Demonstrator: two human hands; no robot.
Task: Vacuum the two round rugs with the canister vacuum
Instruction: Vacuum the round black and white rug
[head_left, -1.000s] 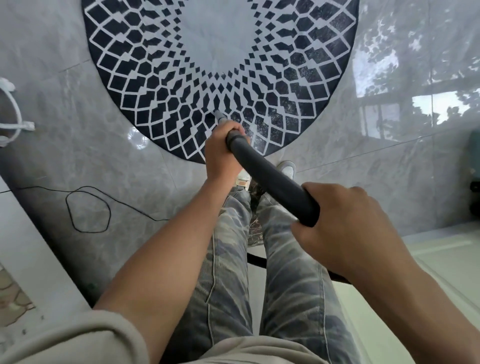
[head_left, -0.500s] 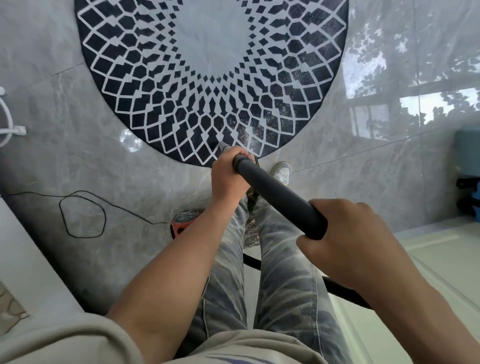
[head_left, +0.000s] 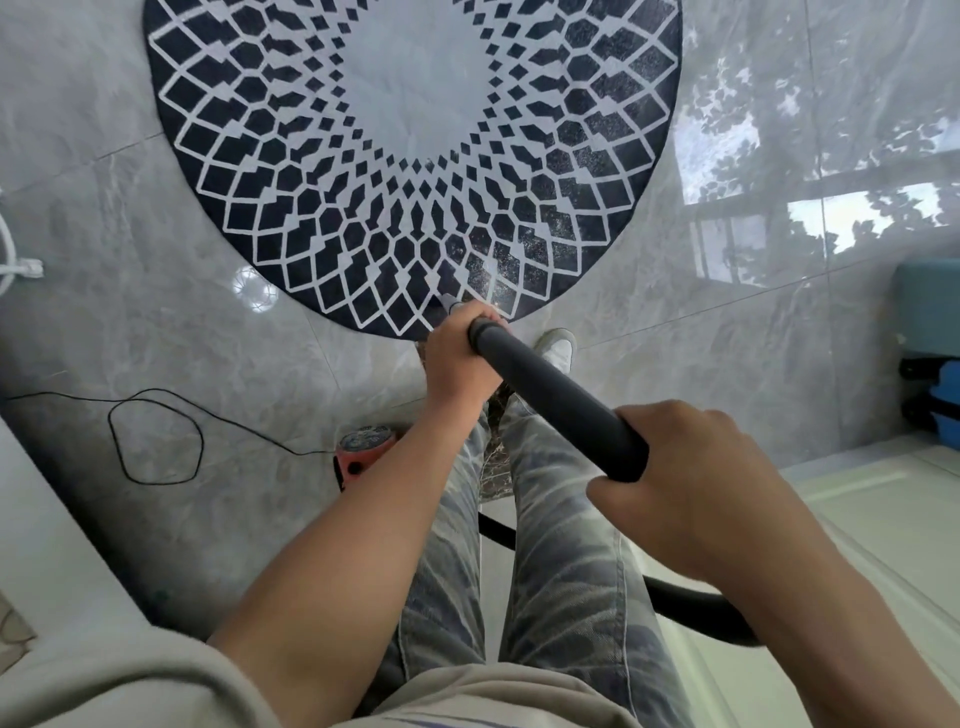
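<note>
Held in two hands was the dark grey tube (head_left: 556, 395). It was gripped near its far end by the left hand (head_left: 457, 358), with the fingers curled right round it. Lower down it was gripped by the right hand (head_left: 691, 483), whose fingers were curled round it too. A thin silver tip (head_left: 447, 301) was seen just past the left hand, over the near edge of the round rug (head_left: 415, 156). Whether the tip touched the rug could not be told.

At the left edge of the shiny grey floor (head_left: 104, 322) a white loop (head_left: 10, 260) was partly seen. Near it a thin black cord (head_left: 156, 436) was laid in a ring on the floor and was led to the red canister vacuum (head_left: 363, 452). The vacuum was half hidden behind the left arm, just beside the left leg.

The rug was spread flat on the floor in front of the person. It was dark with white diamond lines and a pale middle, and its far edge was cut off at the top.

Faded jeans (head_left: 566, 571) were worn, and a white shoe (head_left: 558, 348) was set near the rug's near edge. A black hose (head_left: 691, 608) was seen behind the legs, running under the right arm. A blue box (head_left: 930, 306) was placed at the right edge of the floor.
</note>
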